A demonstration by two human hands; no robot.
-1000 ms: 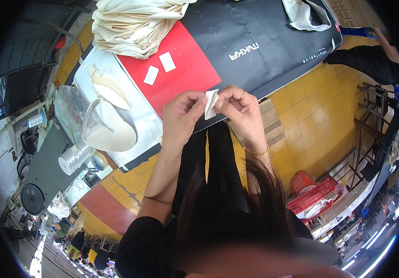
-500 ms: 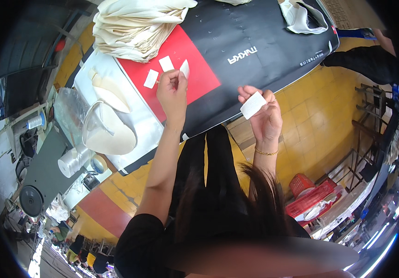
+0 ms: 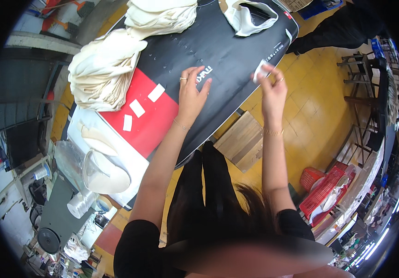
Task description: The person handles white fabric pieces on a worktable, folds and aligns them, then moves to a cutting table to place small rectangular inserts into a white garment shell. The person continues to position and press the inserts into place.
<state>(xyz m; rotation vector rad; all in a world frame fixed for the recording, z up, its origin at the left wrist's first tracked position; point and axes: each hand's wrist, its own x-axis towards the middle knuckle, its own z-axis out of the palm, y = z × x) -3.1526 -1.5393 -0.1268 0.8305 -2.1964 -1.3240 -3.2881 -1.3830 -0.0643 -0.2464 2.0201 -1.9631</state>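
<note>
My left hand [image 3: 193,90] rests flat with fingers spread on the black part of the table cover [image 3: 227,51], holding nothing. My right hand [image 3: 270,85] is raised over the table's right edge and pinches a small white rectangular piece [image 3: 258,75]. Three similar white pieces [image 3: 137,108] lie in a row on the red part of the cover [image 3: 155,123], to the left of my left hand.
A stack of cream fabric [image 3: 103,74] lies at the table's far left, another cream pile [image 3: 161,14] behind it. A white garment [image 3: 250,17] lies at the far end. A white bowl-shaped piece [image 3: 102,172], wooden stool [image 3: 241,141], red basket [image 3: 326,185] and another person's dark sleeve [image 3: 329,32] are nearby.
My left hand let go of a white piece on the red area and moved right onto the black cover. My right hand rose toward the table edge, still holding its piece.
</note>
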